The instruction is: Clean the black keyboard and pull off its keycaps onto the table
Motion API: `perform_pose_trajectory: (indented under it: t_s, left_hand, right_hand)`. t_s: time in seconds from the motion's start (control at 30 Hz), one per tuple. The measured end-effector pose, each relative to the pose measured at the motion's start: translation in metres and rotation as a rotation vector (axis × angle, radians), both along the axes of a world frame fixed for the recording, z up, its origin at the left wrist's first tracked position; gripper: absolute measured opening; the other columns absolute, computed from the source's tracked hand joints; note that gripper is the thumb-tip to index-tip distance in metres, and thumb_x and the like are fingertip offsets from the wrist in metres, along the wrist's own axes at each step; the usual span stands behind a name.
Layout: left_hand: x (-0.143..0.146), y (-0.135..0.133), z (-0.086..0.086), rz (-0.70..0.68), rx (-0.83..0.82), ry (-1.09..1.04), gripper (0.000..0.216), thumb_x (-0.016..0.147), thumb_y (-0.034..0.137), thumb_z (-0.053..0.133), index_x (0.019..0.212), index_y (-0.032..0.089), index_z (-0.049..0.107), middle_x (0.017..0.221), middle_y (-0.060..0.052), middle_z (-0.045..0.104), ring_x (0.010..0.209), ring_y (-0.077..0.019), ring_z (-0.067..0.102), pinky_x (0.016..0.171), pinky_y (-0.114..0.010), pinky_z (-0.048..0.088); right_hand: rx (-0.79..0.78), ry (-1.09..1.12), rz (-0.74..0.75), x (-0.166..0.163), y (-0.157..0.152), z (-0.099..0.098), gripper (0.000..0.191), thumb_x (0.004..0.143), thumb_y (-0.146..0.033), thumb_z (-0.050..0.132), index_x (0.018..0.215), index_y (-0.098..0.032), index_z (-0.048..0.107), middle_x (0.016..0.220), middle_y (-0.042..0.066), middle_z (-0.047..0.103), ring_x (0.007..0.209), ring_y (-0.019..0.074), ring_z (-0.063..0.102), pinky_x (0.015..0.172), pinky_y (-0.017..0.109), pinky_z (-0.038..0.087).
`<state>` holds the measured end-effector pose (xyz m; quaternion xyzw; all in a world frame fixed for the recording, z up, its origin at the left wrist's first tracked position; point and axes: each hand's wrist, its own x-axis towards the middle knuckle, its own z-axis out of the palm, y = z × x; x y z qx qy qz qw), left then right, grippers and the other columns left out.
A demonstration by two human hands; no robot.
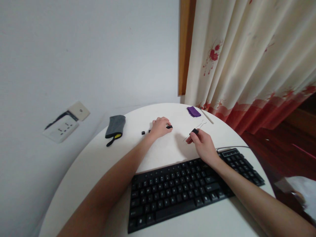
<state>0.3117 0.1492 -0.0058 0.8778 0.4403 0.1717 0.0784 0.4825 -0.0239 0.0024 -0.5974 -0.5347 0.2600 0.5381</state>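
The bench [81, 171] is round-edged and white, and carries everything in use. The largest thing on it is the keyboard [172, 191], lying flat near the person, its cable leaving the far right corner. Most of its keys are in place; whether any slot stands bare is too small to tell, and the right forearm covers part of it.

The right hand [206, 146] is just beyond the keyboard, its fingers pinching a wire tool by its black grip, above the bench, with thin wires jutting out at both ends and no cap that I can make out between them. The left hand [159, 127] rests farther off, thumb and fingertips at some small black pieces; I cannot tell whether they grip or only touch them.

The pouch [116, 125] lies apart at the left, the smaller purple cloth [194, 111] near the far edge, with a pale stick [207, 117] beside it; neither hand is on these.

Smallest are the black pieces, apparently key caps: one cap [143, 133] alone, another partly hidden by the left wrist, the others at the left fingertips. So only a handful are off, and the work looks early: a few caps set aside, the bulk of the keys untouched.
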Motion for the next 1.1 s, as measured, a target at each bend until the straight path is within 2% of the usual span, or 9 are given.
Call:
perform_pose_trajectory:
  t_s: [0.37,0.5,0.6,0.73,0.87,0.97,1.1]
  left_hand:
    - [-0.002,-0.001,0.004,-0.017,0.004,-0.016,0.016,0.076,0.037,0.072,0.086,0.026,0.074,0.120,-0.004,0.066,0.111,-0.0303,0.054,0.094,-0.045,0.037]
    - [-0.009,0.010,0.020,0.015,0.011,-0.158,0.021,0.081,0.041,0.067,0.093,0.025,0.074,0.118,-0.004,0.068,0.110,-0.0264,0.058,0.095,-0.042,0.041]
    - [-0.017,0.018,0.041,0.018,0.009,-0.297,0.020,0.088,0.031,0.057,0.095,0.021,0.073,0.110,-0.006,0.071,0.096,-0.0206,0.063,0.089,-0.034,0.047]
    - [-0.027,0.014,0.071,-0.081,-0.175,-0.333,0.023,0.088,0.025,0.052,0.094,0.016,0.072,0.098,-0.008,0.075,0.081,-0.0178,0.066,0.076,-0.029,0.050]
    - [-0.032,-0.005,0.092,-0.217,-0.393,-0.208,0.026,0.087,0.030,0.055,0.100,0.015,0.072,0.093,-0.008,0.075,0.073,-0.0158,0.066,0.068,-0.026,0.049]
    - [-0.029,-0.023,0.101,-0.359,-0.440,-0.025,0.022,0.083,0.029,0.060,0.091,0.015,0.075,0.086,-0.006,0.075,0.076,-0.0170,0.066,0.067,-0.025,0.047]
    - [-0.018,-0.048,0.102,-0.632,-0.701,0.219,0.020,0.077,0.023,0.069,0.094,0.016,0.076,0.090,-0.006,0.077,0.082,-0.0177,0.068,0.073,-0.024,0.048]
  right_hand:
    - [-0.002,-0.001,-0.003,0.000,0.000,0.002,0.028,0.094,-0.038,0.049,0.075,-0.019,0.060,0.073,0.005,0.071,0.069,0.0185,0.066,0.071,0.031,0.048]
    - [-0.003,-0.005,-0.010,0.001,-0.001,0.004,0.029,0.094,-0.038,0.049,0.075,-0.018,0.061,0.074,0.006,0.072,0.070,0.0189,0.066,0.072,0.031,0.048]
    - [0.007,-0.013,-0.012,0.001,-0.001,0.005,0.030,0.093,-0.038,0.050,0.075,-0.018,0.061,0.074,0.006,0.071,0.071,0.0192,0.066,0.072,0.031,0.047]
    - [0.015,-0.028,0.005,0.002,-0.002,0.007,0.028,0.092,-0.038,0.052,0.076,-0.018,0.061,0.072,0.005,0.069,0.070,0.0189,0.064,0.069,0.030,0.046]
    - [0.018,-0.078,0.083,0.006,-0.005,0.012,0.026,0.092,-0.038,0.053,0.078,-0.018,0.060,0.072,0.004,0.066,0.068,0.0178,0.060,0.064,0.028,0.045]
    - [0.030,-0.142,0.245,0.009,-0.010,0.021,0.023,0.093,-0.036,0.052,0.082,-0.018,0.062,0.074,0.003,0.066,0.071,0.0176,0.061,0.068,0.028,0.045]
    - [-0.006,-0.294,0.493,0.011,-0.018,0.031,0.022,0.094,-0.034,0.053,0.082,-0.018,0.065,0.077,0.002,0.067,0.074,0.0176,0.060,0.071,0.028,0.044]
